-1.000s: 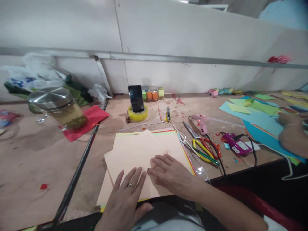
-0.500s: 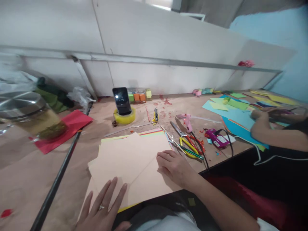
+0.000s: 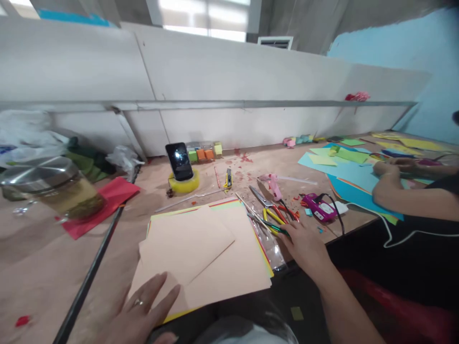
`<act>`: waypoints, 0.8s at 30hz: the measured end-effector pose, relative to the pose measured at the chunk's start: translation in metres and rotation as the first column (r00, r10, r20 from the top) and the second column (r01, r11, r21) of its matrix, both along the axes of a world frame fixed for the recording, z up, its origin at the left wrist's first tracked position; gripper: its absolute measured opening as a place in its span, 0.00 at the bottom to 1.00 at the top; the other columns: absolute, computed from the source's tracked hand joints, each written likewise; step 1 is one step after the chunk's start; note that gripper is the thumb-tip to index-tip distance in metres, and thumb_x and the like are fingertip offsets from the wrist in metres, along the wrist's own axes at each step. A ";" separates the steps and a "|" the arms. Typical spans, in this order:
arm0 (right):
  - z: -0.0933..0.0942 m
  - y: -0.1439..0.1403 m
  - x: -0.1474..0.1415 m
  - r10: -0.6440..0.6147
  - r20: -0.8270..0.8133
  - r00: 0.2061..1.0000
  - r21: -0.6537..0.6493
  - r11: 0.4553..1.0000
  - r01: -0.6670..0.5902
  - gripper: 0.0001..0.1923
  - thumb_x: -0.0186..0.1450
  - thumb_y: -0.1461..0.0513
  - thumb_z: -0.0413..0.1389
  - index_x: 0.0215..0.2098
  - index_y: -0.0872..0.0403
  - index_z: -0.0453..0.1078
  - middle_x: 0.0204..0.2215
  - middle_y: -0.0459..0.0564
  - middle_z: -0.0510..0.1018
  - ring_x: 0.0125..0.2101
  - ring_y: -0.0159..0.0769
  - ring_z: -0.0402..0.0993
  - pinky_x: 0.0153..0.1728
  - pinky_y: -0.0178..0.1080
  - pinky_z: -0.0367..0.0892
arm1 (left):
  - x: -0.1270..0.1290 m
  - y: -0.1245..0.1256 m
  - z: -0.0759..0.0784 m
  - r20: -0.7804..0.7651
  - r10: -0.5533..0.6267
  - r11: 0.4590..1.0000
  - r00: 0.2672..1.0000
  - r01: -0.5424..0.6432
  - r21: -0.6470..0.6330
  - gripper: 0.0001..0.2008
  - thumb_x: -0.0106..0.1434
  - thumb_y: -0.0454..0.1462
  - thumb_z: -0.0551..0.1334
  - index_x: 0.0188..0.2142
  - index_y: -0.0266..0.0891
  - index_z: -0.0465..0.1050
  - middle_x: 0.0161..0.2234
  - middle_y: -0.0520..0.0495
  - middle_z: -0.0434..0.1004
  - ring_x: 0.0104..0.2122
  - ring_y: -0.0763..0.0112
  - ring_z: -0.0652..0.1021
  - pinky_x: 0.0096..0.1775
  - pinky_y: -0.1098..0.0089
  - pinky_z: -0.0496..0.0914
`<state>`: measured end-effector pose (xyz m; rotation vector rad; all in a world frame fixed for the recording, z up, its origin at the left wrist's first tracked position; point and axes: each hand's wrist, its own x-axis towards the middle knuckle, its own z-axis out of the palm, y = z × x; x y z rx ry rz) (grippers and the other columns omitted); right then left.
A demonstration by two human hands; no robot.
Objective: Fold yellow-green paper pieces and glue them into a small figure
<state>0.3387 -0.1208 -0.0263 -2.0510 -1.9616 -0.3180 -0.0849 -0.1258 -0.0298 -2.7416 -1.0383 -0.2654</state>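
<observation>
My left hand point(image 3: 141, 306), with a ring on one finger, lies with spread fingers on the near left of a stack of pale peach paper point(image 3: 218, 263). The top sheet has a slanted cut edge. Over at the right, my right hand point(image 3: 306, 246) reaches with its fingers apart to the back end of a green pen point(image 3: 274, 226). That end is hidden at the fingertips, and no firm grip shows. Beneath and beside the pen lie yellow-handled scissors point(image 3: 269, 217) and orange-handled scissors point(image 3: 278, 211). A thin wooden stick point(image 3: 247, 205) lies at the stack's right edge.
Behind are a phone point(image 3: 179, 161) on a yellow tape roll point(image 3: 184, 183), a yellow cutter point(image 3: 228, 179) and a pink glue gun point(image 3: 274, 186). A purple device point(image 3: 319, 208) with cables sits right. A glass jar point(image 3: 53, 186) stands left. Another person's arms point(image 3: 405, 191) work far right.
My right hand has left the paper and moved right to the pen and scissors. My left hand stays on the stack, slightly lower and further left. The camera view has tilted upward.
</observation>
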 end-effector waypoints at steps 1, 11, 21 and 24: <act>-0.001 0.000 0.002 0.006 -0.004 1.000 -0.008 1.000 -0.006 0.04 0.64 0.64 0.55 0.33 0.53 0.71 0.31 0.53 0.77 0.38 0.46 0.71 0.37 0.45 0.67 | 0.007 0.006 0.012 0.013 0.002 0.999 1.000 -0.001 -0.051 0.21 0.60 0.53 0.58 0.52 0.57 0.71 0.51 0.47 0.77 0.48 0.56 0.77 0.47 0.60 0.67; 0.033 -0.032 0.016 -0.238 -0.149 0.960 0.020 0.970 0.243 0.11 0.65 0.56 0.47 0.29 0.49 0.67 0.24 0.49 0.76 0.24 0.41 0.72 0.18 0.35 0.54 | 0.097 0.114 0.065 -0.066 0.346 0.860 0.936 -0.344 -0.377 0.20 0.53 0.49 0.65 0.37 0.34 0.71 0.38 0.35 0.74 0.41 0.49 0.74 0.41 0.57 0.68; 0.025 -0.059 0.028 -0.157 -0.568 0.808 0.147 0.946 0.287 0.17 0.61 0.47 0.50 0.32 0.50 0.71 0.29 0.49 0.79 0.21 0.37 0.73 0.22 0.35 0.65 | 0.103 0.129 0.065 0.024 0.311 0.799 0.950 -0.248 -0.548 0.23 0.50 0.44 0.63 0.44 0.37 0.68 0.38 0.42 0.76 0.39 0.54 0.76 0.39 0.61 0.69; 0.021 -0.052 0.016 -0.017 -0.674 0.739 0.120 0.984 0.132 0.15 0.63 0.50 0.50 0.32 0.51 0.71 0.29 0.49 0.79 0.28 0.38 0.75 0.27 0.34 0.69 | 0.111 0.126 0.069 0.091 0.253 0.780 0.963 -0.147 -0.609 0.12 0.58 0.44 0.54 0.34 0.39 0.68 0.31 0.48 0.74 0.34 0.62 0.75 0.36 0.67 0.68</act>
